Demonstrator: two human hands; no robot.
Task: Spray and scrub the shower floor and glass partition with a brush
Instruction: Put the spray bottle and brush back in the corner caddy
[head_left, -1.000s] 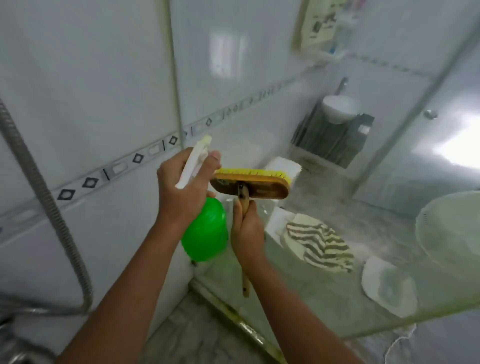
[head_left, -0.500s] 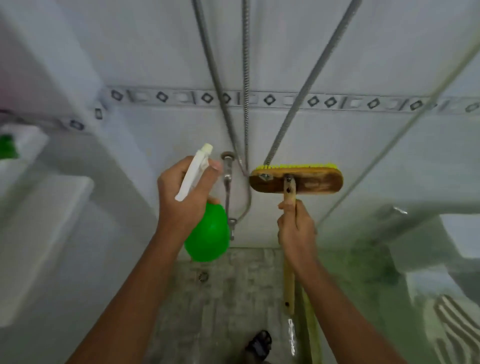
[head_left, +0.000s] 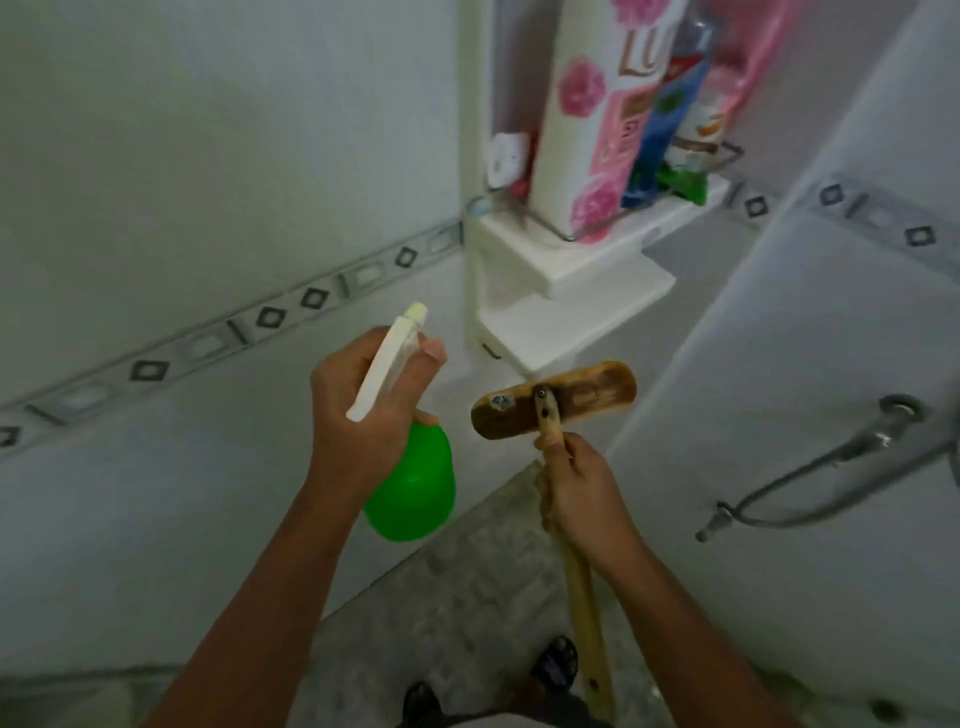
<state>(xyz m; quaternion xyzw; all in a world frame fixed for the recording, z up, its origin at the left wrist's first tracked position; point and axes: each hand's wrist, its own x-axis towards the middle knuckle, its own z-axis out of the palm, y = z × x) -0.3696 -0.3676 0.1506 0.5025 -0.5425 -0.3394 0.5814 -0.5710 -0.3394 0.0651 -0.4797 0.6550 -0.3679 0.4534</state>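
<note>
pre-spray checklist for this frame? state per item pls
1. Left hand has a firm grip on the green spray bottle, finger by the trigger: ok.
2. Right hand grips the brush handle just below the wooden brush head: ok.
3. Nozzle aimed at floor or glass: not ok, it points up toward the tiled wall.
4. Glass partition in view: not ok, not visible.
5. Bristles on a surface: not ok, the brush head is held in the air.
6. Liquid level in the bottle: cannot tell.
</note>
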